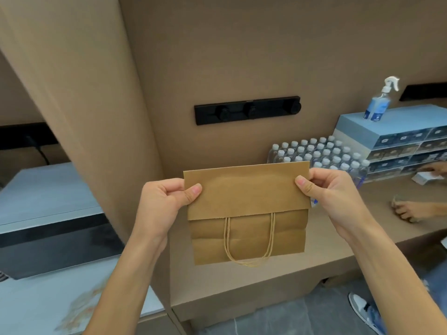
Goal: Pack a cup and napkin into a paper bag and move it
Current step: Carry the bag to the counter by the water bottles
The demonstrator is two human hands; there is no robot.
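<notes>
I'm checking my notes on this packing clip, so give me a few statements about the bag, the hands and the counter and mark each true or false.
1. Both hands hold the paper bag. True: the left hand and right hand pinch its upper corners.
2. The bag stands open. False: it is folded flat.
3. Its twine handles hang downward. True.
4. The spray bottle lies on the counter. False: it stands upright on the blue drawer unit.
5. A cup sits inside the bag. False: no cup is visible.

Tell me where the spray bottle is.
In the head view, the spray bottle stands far right on the stacked boxes, behind the water bottles.
</notes>
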